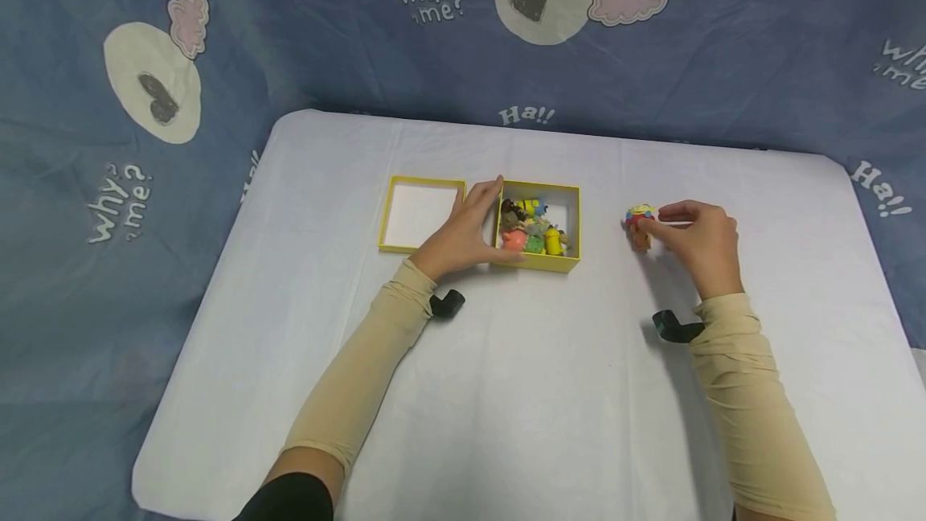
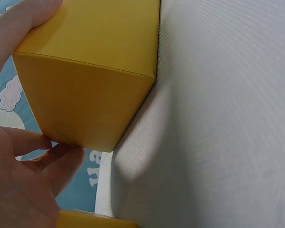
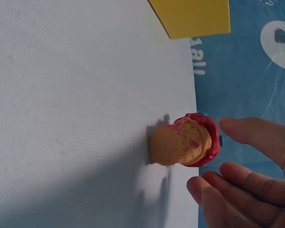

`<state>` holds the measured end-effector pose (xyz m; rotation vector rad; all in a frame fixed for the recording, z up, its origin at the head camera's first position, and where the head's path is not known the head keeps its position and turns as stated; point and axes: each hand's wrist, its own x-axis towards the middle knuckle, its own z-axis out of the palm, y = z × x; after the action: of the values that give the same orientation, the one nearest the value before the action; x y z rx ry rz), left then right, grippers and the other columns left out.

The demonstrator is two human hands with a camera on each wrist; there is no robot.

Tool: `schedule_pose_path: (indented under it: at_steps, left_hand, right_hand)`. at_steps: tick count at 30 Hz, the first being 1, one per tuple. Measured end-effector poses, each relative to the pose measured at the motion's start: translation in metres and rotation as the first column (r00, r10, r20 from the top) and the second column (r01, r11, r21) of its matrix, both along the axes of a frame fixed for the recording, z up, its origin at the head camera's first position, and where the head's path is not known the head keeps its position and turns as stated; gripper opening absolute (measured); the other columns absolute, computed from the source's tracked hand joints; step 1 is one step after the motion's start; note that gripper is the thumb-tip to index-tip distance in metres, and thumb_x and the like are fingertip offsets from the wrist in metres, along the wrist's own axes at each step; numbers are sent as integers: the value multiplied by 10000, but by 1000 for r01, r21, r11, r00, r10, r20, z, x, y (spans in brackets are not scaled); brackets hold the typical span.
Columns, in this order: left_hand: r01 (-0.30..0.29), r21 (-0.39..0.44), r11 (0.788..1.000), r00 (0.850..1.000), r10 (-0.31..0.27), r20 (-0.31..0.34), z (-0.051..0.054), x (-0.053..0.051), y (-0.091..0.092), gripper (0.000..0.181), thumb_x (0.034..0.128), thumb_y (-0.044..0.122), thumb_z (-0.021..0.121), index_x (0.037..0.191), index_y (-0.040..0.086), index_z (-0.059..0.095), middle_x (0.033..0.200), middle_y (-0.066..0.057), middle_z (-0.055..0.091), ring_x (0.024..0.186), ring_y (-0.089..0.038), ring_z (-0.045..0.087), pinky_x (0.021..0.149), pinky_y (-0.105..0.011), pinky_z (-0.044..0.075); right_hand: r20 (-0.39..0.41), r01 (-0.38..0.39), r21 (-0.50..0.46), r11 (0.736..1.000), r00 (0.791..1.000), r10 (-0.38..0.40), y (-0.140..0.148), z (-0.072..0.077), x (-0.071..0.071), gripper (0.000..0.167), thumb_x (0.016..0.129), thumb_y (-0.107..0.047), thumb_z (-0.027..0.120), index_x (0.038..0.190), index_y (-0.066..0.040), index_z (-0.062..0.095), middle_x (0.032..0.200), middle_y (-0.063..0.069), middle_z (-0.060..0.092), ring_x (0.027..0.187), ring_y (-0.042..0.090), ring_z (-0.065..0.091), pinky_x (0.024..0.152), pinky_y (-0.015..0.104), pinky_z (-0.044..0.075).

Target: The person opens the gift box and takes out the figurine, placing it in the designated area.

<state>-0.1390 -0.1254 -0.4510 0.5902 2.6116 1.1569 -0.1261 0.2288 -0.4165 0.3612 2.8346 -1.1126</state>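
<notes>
My left hand (image 1: 463, 235) grips a yellow open-topped box (image 1: 538, 262), thumb on its near side and fingers at its far left corner. Inside lie several small toy figures, among them a pink one (image 1: 514, 240), a green one (image 1: 534, 244) and a yellow one (image 1: 553, 241). To the right of the box, a small figurine (image 3: 183, 142) with a tan base, red middle and yellow-and-blue top stands on the white table. Around its upper part, my right hand (image 1: 698, 244) has thumb and fingers spread; in the right wrist view, gaps show between them and the figurine.
A yellow-rimmed box lid (image 1: 386, 215), white inside, lies to the left of the box, partly behind the left hand. White cloth covers the table (image 1: 550, 392). A blue printed curtain (image 1: 325, 38) hangs behind the table and at its sides.
</notes>
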Motion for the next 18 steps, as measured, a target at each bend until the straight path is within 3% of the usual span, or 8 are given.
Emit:
schedule_pose_path:
  at_steps: [3,8,11,14,18]
  left_hand:
    - [-2,-3,1000,1000,2,-1,0,0,0,1302,741,570,885,1671,89,111,1677,-76,249,1608,-277,180,1332,-431,-126]
    - [-2,-8,1000,1000,2,3,0,0,0,1309,739,573,887,1673,100,103,1679,-71,244,1613,-280,160,1332,-423,-128]
    - [-5,-12,1000,1000,5,11,1,0,-1,1310,737,573,889,1675,108,100,1677,-65,243,1616,-290,145,1335,-430,-118]
    - [-6,-19,1000,1000,6,16,1,0,-1,1310,739,575,886,1676,113,96,1679,-63,241,1618,-286,141,1335,-426,-118]
    - [-4,-25,1000,1000,4,16,1,0,0,1311,740,578,884,1676,115,92,1678,-57,243,1615,-262,160,1332,-411,-128]
  right_hand:
    - [-14,-1,8,1000,1000,1,0,3,0,585,854,-508,810,1212,-50,740,1225,205,741,1341,401,523,825,348,406]
    - [-62,1,26,1000,998,1,-2,5,0,533,875,-458,806,1206,-44,743,1180,220,752,1179,340,644,975,409,381]
    - [-89,-4,17,1000,996,6,-4,6,0,516,867,-448,819,1194,-55,751,1154,218,761,929,96,696,1038,443,386]
    - [-118,-18,-6,1000,993,18,-6,7,0,474,862,-396,839,1178,-52,756,1137,223,764,744,-133,604,1067,432,369]
    - [-158,-52,-26,998,986,47,-12,10,1,427,863,-333,849,1169,-49,758,1125,202,772,746,-225,546,1037,372,392]
